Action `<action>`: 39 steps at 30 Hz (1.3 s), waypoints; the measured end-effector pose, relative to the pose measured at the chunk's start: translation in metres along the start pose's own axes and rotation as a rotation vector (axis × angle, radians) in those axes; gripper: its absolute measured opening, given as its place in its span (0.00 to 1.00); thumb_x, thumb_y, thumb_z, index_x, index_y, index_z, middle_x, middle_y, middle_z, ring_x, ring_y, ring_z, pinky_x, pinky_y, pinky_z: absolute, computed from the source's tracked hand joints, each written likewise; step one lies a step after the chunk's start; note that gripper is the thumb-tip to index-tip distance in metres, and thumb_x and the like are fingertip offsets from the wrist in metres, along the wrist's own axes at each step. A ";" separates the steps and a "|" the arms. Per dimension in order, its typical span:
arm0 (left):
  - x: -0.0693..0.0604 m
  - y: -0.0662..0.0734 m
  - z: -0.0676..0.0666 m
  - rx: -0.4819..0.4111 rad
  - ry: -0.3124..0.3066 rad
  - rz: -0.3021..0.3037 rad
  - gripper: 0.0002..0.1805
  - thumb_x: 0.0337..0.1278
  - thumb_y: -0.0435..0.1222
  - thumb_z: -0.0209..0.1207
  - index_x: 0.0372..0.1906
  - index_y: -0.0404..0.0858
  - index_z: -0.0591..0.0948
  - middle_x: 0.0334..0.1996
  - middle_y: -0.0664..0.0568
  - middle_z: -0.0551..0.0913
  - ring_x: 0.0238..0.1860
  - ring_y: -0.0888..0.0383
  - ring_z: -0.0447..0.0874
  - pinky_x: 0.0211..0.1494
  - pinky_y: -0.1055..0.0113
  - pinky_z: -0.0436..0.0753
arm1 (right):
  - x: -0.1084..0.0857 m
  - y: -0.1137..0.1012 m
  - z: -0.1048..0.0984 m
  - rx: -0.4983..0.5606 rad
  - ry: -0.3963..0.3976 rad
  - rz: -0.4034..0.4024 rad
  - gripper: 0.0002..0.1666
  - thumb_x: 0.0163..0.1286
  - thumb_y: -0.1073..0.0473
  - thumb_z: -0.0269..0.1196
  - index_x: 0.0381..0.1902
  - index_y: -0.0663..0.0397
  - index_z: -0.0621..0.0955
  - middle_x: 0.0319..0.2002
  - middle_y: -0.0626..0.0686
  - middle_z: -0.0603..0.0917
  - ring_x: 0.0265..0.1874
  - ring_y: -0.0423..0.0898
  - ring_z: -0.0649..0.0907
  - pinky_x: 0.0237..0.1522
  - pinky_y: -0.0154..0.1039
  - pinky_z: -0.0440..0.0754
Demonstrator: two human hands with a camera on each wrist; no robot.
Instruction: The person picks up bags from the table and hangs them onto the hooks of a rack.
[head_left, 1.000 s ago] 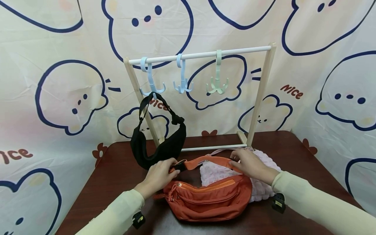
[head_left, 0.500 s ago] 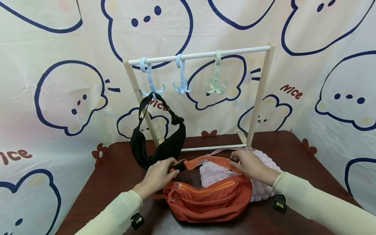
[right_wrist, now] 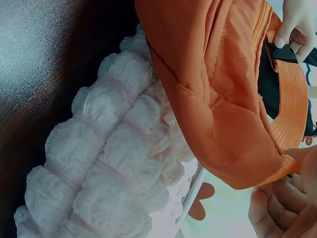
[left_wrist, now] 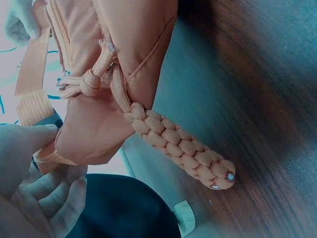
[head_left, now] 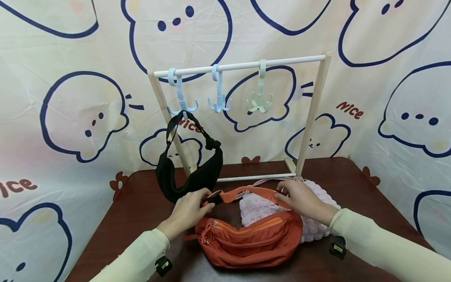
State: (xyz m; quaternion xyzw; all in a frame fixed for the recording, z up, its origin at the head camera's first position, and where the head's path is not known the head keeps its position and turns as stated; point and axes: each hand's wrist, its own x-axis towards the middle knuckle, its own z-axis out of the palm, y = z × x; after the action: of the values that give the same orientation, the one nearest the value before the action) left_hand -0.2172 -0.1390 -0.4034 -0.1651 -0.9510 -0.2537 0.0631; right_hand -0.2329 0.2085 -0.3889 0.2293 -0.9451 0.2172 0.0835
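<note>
An orange-red waist bag (head_left: 250,243) has its zipped front towards me, its strap (head_left: 258,190) arching behind it. My left hand (head_left: 188,209) pinches the strap beside the black buckle (head_left: 215,197), thumb on top in the left wrist view. At the strap's other end, my right hand (head_left: 304,197) pinches the webbing where it joins the bag; some of its fingertips are hidden in the head view. A braided cord pull (left_wrist: 183,144) dangles from the bag's left end. Behind and right of it lies a puffy pale pink bag (head_left: 258,211), partly covered by my right forearm.
A rack with a white rail (head_left: 239,67) stands at the back of the dark wooden table (head_left: 134,219). From it hang two blue hooks (head_left: 219,96) and a green hook (head_left: 260,94). A black waist bag (head_left: 208,172) hangs on the left blue hook, close beyond my left hand.
Both hands keep their places on the strap. My left hand has shifted very slightly left, and my right sleeve slightly right. The rack and black bag stay put.
</note>
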 end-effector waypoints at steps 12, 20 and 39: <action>0.000 0.000 -0.003 -0.002 0.021 -0.009 0.09 0.61 0.43 0.68 0.44 0.48 0.83 0.23 0.65 0.79 0.20 0.66 0.71 0.25 0.67 0.69 | -0.001 -0.004 -0.001 0.025 0.031 0.010 0.03 0.67 0.57 0.69 0.35 0.49 0.86 0.29 0.45 0.85 0.28 0.35 0.80 0.29 0.33 0.76; 0.000 0.000 -0.004 0.009 0.030 -0.005 0.09 0.61 0.44 0.69 0.42 0.48 0.83 0.23 0.65 0.79 0.20 0.66 0.71 0.25 0.67 0.69 | -0.003 -0.005 -0.001 0.040 0.042 0.006 0.03 0.68 0.57 0.69 0.34 0.49 0.86 0.28 0.44 0.86 0.27 0.35 0.80 0.27 0.32 0.75; 0.001 0.002 -0.009 0.023 0.052 0.001 0.08 0.62 0.44 0.67 0.42 0.48 0.83 0.24 0.64 0.80 0.20 0.66 0.72 0.25 0.66 0.69 | -0.002 -0.008 -0.005 0.070 0.020 0.005 0.04 0.69 0.56 0.68 0.35 0.48 0.86 0.28 0.43 0.86 0.25 0.32 0.80 0.25 0.31 0.75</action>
State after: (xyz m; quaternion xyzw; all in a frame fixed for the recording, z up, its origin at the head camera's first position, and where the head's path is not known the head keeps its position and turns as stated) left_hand -0.2173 -0.1418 -0.3944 -0.1581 -0.9519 -0.2467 0.0897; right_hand -0.2270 0.2056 -0.3823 0.2274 -0.9366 0.2529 0.0845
